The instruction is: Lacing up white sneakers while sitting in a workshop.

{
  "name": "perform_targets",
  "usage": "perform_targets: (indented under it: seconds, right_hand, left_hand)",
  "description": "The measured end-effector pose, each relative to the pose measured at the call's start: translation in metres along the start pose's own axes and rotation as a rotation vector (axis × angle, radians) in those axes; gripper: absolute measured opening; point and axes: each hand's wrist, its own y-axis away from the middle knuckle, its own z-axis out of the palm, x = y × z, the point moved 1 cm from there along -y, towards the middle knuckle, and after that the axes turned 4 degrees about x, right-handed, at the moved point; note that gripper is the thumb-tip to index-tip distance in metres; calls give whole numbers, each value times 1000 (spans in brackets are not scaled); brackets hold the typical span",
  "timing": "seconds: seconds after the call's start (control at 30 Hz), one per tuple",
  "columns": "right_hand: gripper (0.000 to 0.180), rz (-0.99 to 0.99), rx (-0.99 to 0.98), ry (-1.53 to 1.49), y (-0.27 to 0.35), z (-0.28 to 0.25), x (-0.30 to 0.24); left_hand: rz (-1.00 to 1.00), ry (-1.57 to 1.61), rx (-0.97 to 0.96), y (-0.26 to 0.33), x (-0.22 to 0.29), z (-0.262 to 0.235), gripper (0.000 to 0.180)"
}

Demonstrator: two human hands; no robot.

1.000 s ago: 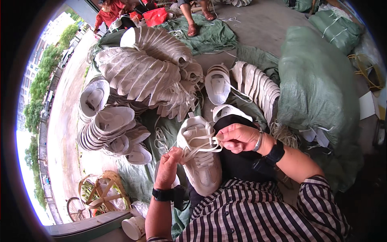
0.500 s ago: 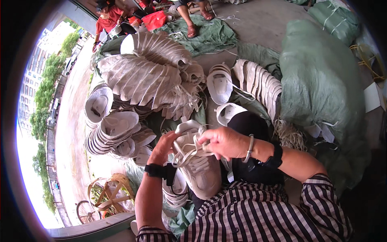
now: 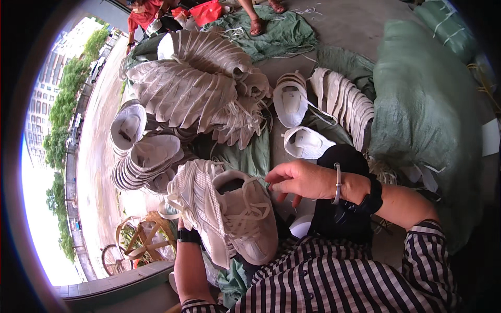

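Note:
Two pale sneakers with loose laces are right in front of me. The right-hand sneaker (image 3: 253, 221) sits over my lap, its dark-lined opening facing up. Leaning against it on the left, a second sneaker (image 3: 201, 195) is tilted on its side above my left forearm. That second sneaker covers most of my left hand (image 3: 181, 224), which supports it from behind; the fingers are hidden. My right hand (image 3: 295, 180) hovers just right of the first sneaker's heel, fingers spread and slightly bent, with nothing in them.
A large heap of nested shoe uppers (image 3: 182, 96) lies ahead, with a smaller stack (image 3: 148, 159) at left. Single white shoes (image 3: 290, 104) and another row of uppers (image 3: 344, 101) sit ahead right, beside a bulky green sack (image 3: 422, 104). Another person (image 3: 143, 18) sits at far left.
A second sneaker has come into view at the left, over my left hand. My right hand has let go of the laces and moved slightly right, its fingers opening.

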Motion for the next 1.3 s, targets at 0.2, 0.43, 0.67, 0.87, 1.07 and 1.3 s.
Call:
perform_targets:
  seconds: [0.2, 0.43, 0.67, 0.87, 1.07, 1.3]
  right_hand:
    - [45, -75, 124, 62, -17, -6, -18]
    - [82, 274, 45, -55, -58, 16, -14]
    - [65, 152, 87, -100, -41, 35, -20]
    - [79, -476, -204, 189, -19, 110, -111]
    - [77, -1033, -79, 914, -46, 132, -119]
    - [38, -440, 56, 1250, -45, 60, -36]
  left_hand:
    - [-36, -139, 33, 6, 31, 11, 48]
    - [-251, 54, -91, 5, 18, 58, 65]
    - [41, -287, -65, 51, 33, 52, 56]
    - [124, -13, -199, 124, 87, 44, 83]
    - [194, -116, -138, 143, 99, 18, 58]
    - [644, -1353, 534, 70, -89, -65, 10]
